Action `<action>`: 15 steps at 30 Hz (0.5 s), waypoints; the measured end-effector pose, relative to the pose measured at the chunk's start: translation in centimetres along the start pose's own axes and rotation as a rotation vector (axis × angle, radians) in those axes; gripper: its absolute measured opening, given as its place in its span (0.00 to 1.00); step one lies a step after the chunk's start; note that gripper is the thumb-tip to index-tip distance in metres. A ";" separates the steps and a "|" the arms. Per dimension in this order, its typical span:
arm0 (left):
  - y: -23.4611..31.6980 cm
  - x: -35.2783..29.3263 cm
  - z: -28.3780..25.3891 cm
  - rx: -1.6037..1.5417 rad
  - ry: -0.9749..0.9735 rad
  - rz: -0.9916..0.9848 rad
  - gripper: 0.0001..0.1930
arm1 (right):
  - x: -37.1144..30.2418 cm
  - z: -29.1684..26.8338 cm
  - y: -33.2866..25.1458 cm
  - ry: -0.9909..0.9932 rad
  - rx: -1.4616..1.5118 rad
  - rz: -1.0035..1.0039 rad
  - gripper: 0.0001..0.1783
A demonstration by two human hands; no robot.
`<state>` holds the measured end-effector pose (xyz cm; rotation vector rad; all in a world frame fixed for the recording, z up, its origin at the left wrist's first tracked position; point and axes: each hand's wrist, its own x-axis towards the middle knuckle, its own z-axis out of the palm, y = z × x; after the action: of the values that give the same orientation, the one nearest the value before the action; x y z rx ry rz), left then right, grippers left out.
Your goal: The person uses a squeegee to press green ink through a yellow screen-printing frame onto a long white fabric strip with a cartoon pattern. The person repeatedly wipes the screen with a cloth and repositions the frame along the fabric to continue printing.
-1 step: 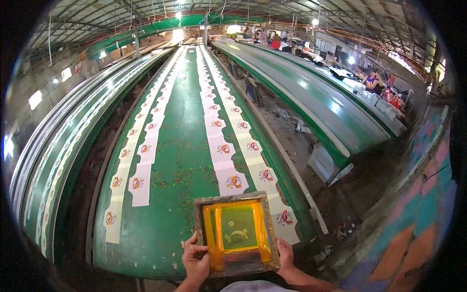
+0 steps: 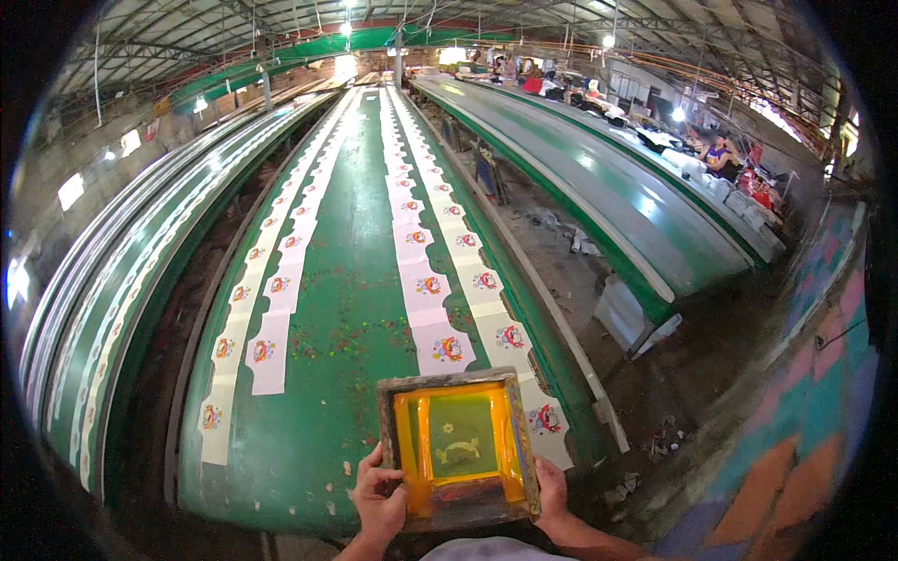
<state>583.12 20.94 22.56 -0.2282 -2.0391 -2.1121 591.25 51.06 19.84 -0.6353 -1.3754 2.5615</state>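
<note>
My left hand [image 2: 382, 497] and my right hand [image 2: 554, 497] grip the two sides of a screen printing frame [image 2: 385, 439] at the near end of the long green table. The frame has a dark, worn wooden rim. Orange-yellow ink streaks its inner edges around a greenish mesh [image 2: 468, 425] with a pale flower and a curved shape on it. The frame is held up in front of me, and its lower edge is nearest my body. Pale fabric pieces [image 2: 271, 369] with colourful cartoon prints lie in rows along both sides of the table.
The green printing table [image 2: 346, 402] runs far ahead, spotted with ink. Parallel tables stand on the left [image 2: 122, 327] and right [image 2: 599, 196]. A person [image 2: 720, 157] is at the far right among piled cloth. A colour-patched surface [image 2: 795, 421] slopes at the right.
The frame has shifted very slightly to the right with both hands still on it. The pale shapes on its mesh look a little different in the light.
</note>
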 end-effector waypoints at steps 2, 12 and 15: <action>-0.1 -0.4 4.3 -0.042 0.011 -0.036 0.08 | 1.5 -3.3 -1.2 0.036 0.023 0.013 0.21; 1.5 -3.6 25.3 -0.068 0.081 0.052 0.14 | 8.9 -19.7 -13.3 0.017 -0.068 -0.025 0.21; 1.8 -4.7 28.2 -0.009 0.128 0.074 0.13 | 11.6 -22.6 -14.9 -0.043 -0.183 -0.042 0.22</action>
<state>587.37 49.18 24.26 -0.1622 -1.9190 -2.0372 590.04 80.42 17.83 -0.5751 -1.6328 2.4499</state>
